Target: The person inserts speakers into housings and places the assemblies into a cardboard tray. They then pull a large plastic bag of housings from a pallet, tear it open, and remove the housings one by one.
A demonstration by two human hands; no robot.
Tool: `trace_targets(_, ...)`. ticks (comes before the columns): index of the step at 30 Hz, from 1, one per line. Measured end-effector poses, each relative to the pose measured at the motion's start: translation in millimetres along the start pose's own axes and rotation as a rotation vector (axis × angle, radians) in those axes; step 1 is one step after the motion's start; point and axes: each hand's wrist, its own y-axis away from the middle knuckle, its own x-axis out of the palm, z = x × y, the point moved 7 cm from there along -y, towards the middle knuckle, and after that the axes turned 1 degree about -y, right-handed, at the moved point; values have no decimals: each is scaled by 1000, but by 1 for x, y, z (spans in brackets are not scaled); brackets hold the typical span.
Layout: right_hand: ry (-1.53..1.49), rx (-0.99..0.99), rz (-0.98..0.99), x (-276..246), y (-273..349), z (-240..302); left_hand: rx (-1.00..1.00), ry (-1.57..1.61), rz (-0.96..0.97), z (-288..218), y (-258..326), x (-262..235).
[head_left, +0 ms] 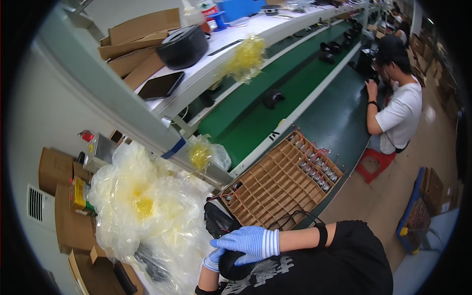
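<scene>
Both my hands wear blue gloves with white-striped cuffs and are close together, low in the picture in front of my body. Between them is a black rounded part [230, 264], smooth and dark, its kind not clear. My right hand [248, 243] lies across its top with the fingers bent over it. Gripping it from the lower left is my left hand [214, 259], whose fingers are partly hidden behind the part. Just beyond the hands lies a black bag-like bundle [218, 219], beside a cardboard divider tray [275, 189] holding several small metal parts along its far right side.
A green conveyor belt [236, 125] carries black parts. White shelving [196, 73] above it holds a phone [161, 85] and a black rounded housing [183, 46]. Clear plastic bags [152, 211] pile up at left. A co-worker [400, 101] sits on a red stool [375, 166].
</scene>
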Motion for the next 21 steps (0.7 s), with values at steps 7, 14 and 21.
trace_targets(7, 105, 610, -765, -129, 87, -145, 29, 385, 254, -17, 21, 16)
trace_targets(14, 294, 1533, -625, -148, 231, -286, 127, 340, 33, 24, 20, -46)
trace_targets(21, 410, 1591, -383, -142, 206, -307, 38, 472, 37, 43, 9, -58)
